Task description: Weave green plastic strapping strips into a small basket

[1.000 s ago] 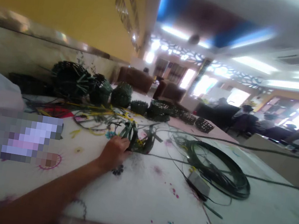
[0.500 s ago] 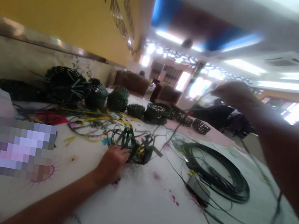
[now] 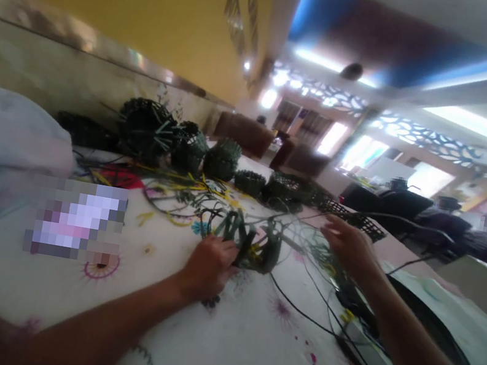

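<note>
Head view: left hand [image 3: 208, 264] grips half-woven green basket [image 3: 254, 246] on table [image 3: 242, 357], mid-cloth. Right hand [image 3: 348, 243] hovers just right, fingers loosely spread among loose green strips [image 3: 307, 249]; grasp unclear. Weaving step, judged; next needs one strip pinched and threaded.

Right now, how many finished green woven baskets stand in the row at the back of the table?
About 6: big one leftmost, then, and a flat one rightmost. Blur may hide more.
</note>
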`<state>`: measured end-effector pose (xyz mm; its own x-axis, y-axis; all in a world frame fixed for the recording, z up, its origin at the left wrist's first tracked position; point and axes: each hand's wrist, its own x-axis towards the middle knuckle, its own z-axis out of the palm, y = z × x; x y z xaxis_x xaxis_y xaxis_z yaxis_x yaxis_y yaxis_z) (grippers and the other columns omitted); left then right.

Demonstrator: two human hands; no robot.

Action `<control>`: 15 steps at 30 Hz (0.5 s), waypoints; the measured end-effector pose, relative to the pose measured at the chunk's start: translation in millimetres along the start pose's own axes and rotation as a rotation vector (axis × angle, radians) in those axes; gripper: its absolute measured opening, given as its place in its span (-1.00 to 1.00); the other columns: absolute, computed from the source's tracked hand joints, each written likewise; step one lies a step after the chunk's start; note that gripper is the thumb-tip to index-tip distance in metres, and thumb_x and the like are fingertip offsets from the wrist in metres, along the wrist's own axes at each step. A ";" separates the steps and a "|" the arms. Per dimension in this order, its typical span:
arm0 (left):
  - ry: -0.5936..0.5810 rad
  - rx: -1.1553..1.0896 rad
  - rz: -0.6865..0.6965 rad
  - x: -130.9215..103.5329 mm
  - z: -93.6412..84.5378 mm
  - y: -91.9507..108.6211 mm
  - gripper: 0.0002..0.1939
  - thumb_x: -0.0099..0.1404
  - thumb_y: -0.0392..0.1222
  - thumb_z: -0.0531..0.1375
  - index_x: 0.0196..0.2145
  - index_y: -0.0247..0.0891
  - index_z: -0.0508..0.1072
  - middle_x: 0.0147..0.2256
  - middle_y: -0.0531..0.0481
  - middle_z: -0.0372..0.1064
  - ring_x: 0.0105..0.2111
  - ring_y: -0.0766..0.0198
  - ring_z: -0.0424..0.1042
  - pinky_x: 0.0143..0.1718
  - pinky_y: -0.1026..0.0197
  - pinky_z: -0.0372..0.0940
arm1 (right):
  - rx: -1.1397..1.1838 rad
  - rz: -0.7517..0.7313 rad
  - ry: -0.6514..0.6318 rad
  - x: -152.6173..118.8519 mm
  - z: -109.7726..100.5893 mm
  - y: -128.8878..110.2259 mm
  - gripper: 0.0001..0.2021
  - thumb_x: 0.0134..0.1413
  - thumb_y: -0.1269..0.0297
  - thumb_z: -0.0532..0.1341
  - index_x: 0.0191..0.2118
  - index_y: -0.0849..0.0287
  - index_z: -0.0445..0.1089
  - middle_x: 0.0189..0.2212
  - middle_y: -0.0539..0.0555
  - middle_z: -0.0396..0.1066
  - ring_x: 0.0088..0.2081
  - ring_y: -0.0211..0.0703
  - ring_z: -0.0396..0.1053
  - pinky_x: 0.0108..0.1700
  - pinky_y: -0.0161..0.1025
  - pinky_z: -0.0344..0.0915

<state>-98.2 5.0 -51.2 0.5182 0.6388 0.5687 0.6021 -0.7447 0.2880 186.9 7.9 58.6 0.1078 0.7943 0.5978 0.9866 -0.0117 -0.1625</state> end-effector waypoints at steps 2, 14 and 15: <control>0.004 0.003 0.000 -0.2 0.4 0.2 -0.86 0.14 -0.25 0.31 -0.44 -0.28 0.39 -0.35 -0.02 0.44 -0.30 0.15 0.38 -0.26 0.13 0.17 | 0.125 0.072 -0.002 -35.1 -1.2 -3.0 -0.75 0.11 0.17 0.15 -0.37 0.18 0.52 -0.50 0.09 0.53 -0.44 -0.03 0.49 -0.37 -0.18 0.37; 0.011 0.109 0.045 3.4 3.3 7.0 -0.89 0.19 -0.24 0.27 -0.44 -0.28 0.40 -0.35 -0.07 0.44 -0.29 0.11 0.37 -0.25 0.12 0.19 | 0.662 -0.085 0.044 -115.6 45.8 -57.6 -0.89 0.13 0.24 0.21 -0.29 0.15 0.42 -0.45 0.02 0.42 -0.47 -0.24 0.36 -0.43 -0.31 0.33; 0.016 0.119 0.052 3.8 3.8 7.4 -0.89 0.20 -0.23 0.26 -0.43 -0.28 0.41 -0.35 -0.08 0.43 -0.29 0.11 0.37 -0.26 0.11 0.20 | 0.707 -0.034 0.009 -115.8 47.4 -58.6 -0.88 0.13 0.23 0.21 -0.29 0.15 0.42 -0.46 0.02 0.41 -0.48 -0.24 0.35 -0.43 -0.30 0.32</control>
<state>-89.5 2.6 -49.9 0.5414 0.5961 0.5929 0.6428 -0.7480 0.1651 110.8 -54.6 -38.2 0.0823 0.7825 0.6172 0.6739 0.4126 -0.6129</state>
